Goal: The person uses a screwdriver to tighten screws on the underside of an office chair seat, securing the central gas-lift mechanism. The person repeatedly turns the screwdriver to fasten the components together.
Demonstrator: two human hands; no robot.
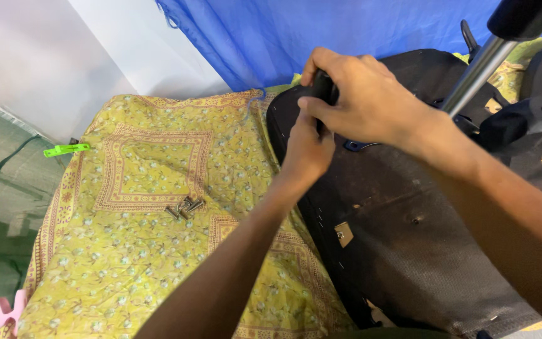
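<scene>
An upturned office chair seat [409,220], black and dusty underneath, lies on a yellow floral cloth [152,207]. My right hand [362,94] is wrapped over a black handle-like part [324,88] at the seat's far edge. My left hand [308,147] reaches up from below and presses against the same part, its fingers hidden behind the right hand. What the left fingers hold cannot be made out. A shiny metal gas-lift column [478,72] rises from the seat's mechanism at the upper right.
Several loose metal bolts [184,208] lie together on the cloth to the left. A green clip [65,150] sits at the cloth's far left edge, a pink clip [9,311] at the lower left. Blue fabric [321,31] hangs behind. Black chair-base arms [525,119] stand at right.
</scene>
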